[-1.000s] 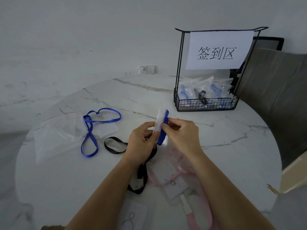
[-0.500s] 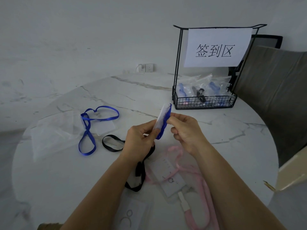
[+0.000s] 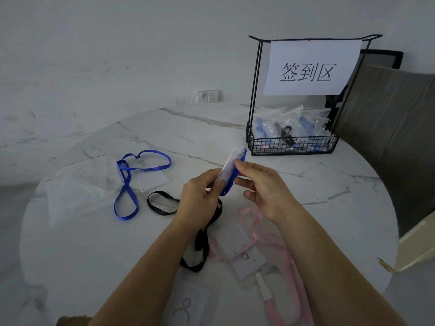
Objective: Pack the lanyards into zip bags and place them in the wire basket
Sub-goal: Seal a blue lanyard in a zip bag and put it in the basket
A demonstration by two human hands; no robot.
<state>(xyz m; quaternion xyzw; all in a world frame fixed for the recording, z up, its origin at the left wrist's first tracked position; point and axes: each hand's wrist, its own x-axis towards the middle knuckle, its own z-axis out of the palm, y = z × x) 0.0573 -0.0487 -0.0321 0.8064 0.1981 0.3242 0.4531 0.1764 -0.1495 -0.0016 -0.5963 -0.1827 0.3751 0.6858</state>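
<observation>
Head view: the left hand [image 3: 200, 203] grips the lower half of a folded blue lanyard [image 3: 229, 168], thumb and fingers curled round it, held above the middle of the round table [image 3: 94, 255]. The bundle's clear card sleeve faces left and the blue strap runs down its right side. Its long axis is tilted, the upper end pointing up and right toward the wire basket [image 3: 292, 147] and the lower end down toward the near edge. The right hand [image 3: 263, 189] has its top fingertip touching the upper part of the bundle, the other fingers loosely bent; I cannot tell whether it is pinching.

The basket stands at the far right edge, holding filled zip bags [image 3: 289, 123], with a paper sign [image 3: 310, 67] hung on its tall frame. Empty zip bags [image 3: 77, 191] lie by the left edge, a loose blue lanyard [image 3: 126, 184] just beside them. A black lanyard [image 3: 162, 203] passes under the left wrist, and a pink lanyard [image 3: 289, 267] lies toward the near edge.
</observation>
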